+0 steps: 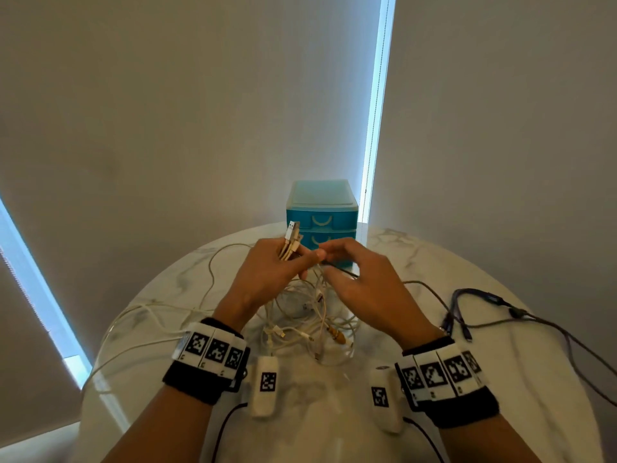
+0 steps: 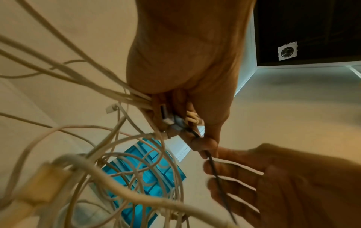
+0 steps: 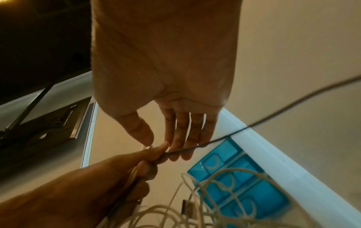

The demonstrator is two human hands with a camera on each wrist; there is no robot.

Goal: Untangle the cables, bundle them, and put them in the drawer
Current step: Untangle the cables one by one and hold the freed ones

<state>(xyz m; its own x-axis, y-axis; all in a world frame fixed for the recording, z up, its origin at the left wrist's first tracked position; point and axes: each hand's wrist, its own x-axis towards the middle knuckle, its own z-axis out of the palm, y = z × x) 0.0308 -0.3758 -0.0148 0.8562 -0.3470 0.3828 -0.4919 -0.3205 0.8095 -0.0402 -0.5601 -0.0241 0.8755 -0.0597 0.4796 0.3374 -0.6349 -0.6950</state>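
Note:
A tangle of white cables (image 1: 310,315) lies on the round marble table (image 1: 417,248), with long strands trailing off to the left. My left hand (image 1: 300,259) is raised over it and grips several white cable ends, their USB plugs (image 1: 292,237) sticking up past the fingers. In the left wrist view the same hand (image 2: 187,126) also pinches a thin dark cable (image 2: 213,168). My right hand (image 1: 329,262) reaches in from the right with straight fingers (image 3: 181,138). The dark cable (image 3: 195,147) runs under them. The blue drawer unit (image 1: 322,212) stands behind, drawers closed.
A dark purple multi-plug cable (image 1: 484,302) lies at the right of the table and trails off the right edge. A grey wall and window blinds stand close behind the drawer unit. White camera pods hang from both wrists over the table's near part.

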